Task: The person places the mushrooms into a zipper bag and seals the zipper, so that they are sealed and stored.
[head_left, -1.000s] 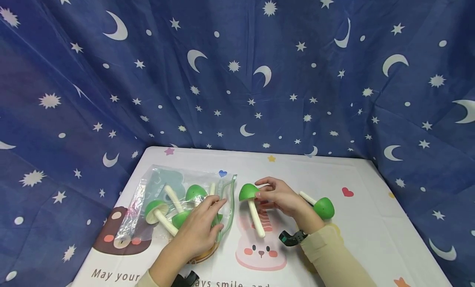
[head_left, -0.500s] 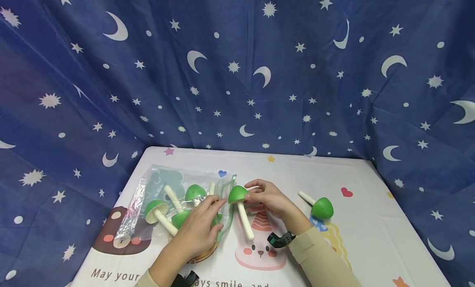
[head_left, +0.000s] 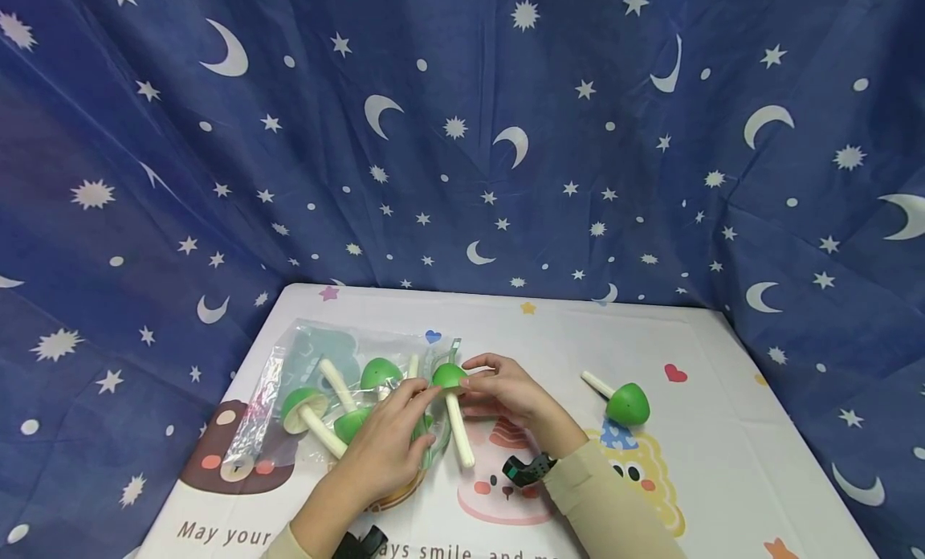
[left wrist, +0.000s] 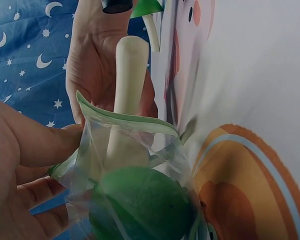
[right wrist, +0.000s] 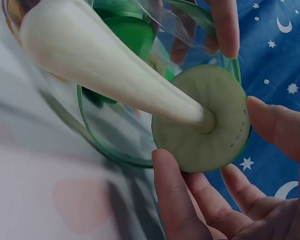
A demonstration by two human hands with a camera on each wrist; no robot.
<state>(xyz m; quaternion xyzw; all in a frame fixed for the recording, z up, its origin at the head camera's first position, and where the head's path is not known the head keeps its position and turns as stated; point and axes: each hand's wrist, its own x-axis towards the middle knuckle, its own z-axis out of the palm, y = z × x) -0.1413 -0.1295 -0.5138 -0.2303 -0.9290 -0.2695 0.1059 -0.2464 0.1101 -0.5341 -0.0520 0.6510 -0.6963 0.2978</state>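
A clear zip bag (head_left: 263, 414) with a green-edged mouth lies on the left of the table, holding several toy mushrooms with green caps and cream stems, one of them a mushroom (head_left: 302, 414) at the left. My left hand (head_left: 386, 442) pinches the bag's rim near its mouth; in the left wrist view the rim (left wrist: 130, 120) stands parted around a stem. At that opening, my right hand (head_left: 506, 392) holds another toy mushroom (head_left: 459, 434) by its cap, stem pointing down toward me. The right wrist view shows fingers around the cap's underside (right wrist: 190, 145), in front of the opening.
One loose toy mushroom (head_left: 627, 405) lies on the right of the table, behind my right forearm. A white cloth (head_left: 723, 446) with printed cartoon animals covers the table. A blue curtain (head_left: 549, 181) with moons and stars hangs around the back and sides.
My right hand has moved left with the mushroom, bringing it from beside the bag to the bag's mouth. My left hand stays at the rim.
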